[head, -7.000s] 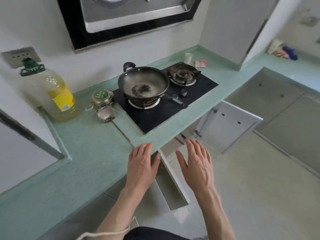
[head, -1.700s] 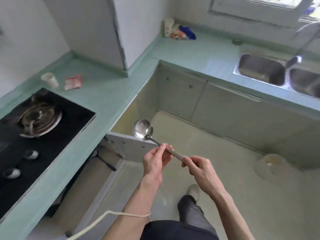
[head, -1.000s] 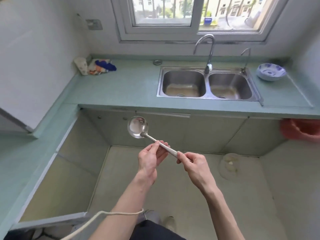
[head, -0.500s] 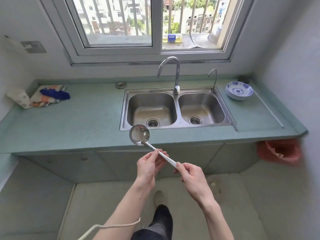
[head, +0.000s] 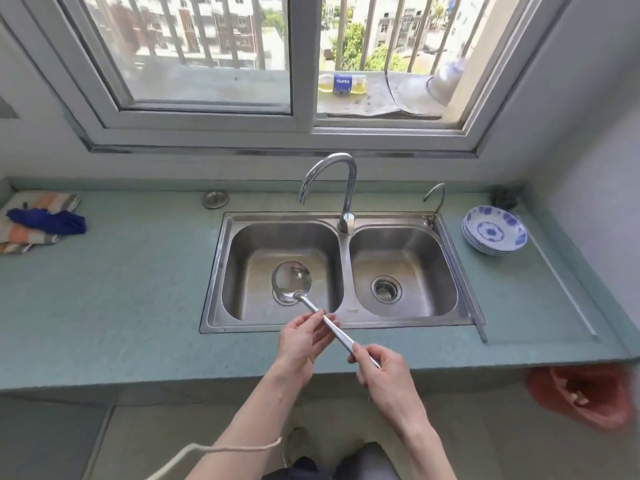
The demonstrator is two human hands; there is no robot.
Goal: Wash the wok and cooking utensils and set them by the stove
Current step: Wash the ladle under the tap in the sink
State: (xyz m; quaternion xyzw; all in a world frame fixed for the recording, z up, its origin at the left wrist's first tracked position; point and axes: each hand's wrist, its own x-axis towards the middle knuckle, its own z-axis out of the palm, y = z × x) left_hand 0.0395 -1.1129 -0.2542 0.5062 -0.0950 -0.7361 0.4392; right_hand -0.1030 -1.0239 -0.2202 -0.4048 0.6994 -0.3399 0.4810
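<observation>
- A shiny steel ladle with a long handle (head: 304, 299) is held over the left basin of a steel double sink (head: 446, 268) set in a pale green table (head: 121, 289)
- Left hand (head: 301, 344) pinches mid-handle; right hand (head: 384, 372) grips the end
- Long axis runs diagonally, bowl pointing away and left
- The light pinch could slip once the handle gets wet

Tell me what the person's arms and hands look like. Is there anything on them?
Both forearms are bare, with no sleeves in view. The left hand and right hand wear no gloves, rings or watch that I can see. A thin white cord crosses in front of the left forearm.
</observation>
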